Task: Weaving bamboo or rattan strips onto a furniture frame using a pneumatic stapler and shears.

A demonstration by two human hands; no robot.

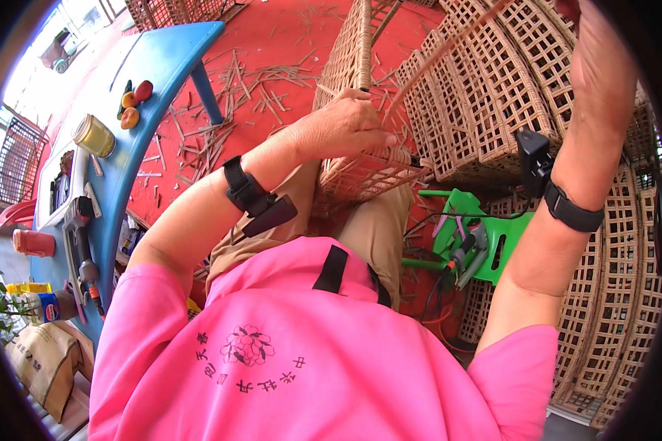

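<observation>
A woven rattan basket (pixel 364 176) stands tilted between my knees, its open-weave side rising away from me. My left hand (pixel 349 126) is closed over its near rim, fingers and thumb wrapped round the edge. From beside the thumb a long brown rattan strip (pixel 449 59) slants up to the right, blurred, and leaves over the top edge. My right hand (pixel 587 18) is raised high at the upper right, partly cut off by the frame. Its visible fingers look curled; whether the strip ends in them is out of sight. Black straps with small devices circle both forearms.
Stacked woven baskets (pixel 485 110) fill the right side. A green plastic stool (pixel 489 235) holds a corded tool (pixel 471 250). On the left, a blue table (pixel 173 62) carries fruit (pixel 130 117), a jar (pixel 94 136) and another tool (pixel 81 250). Cut strips (pixel 235 81) litter the red floor.
</observation>
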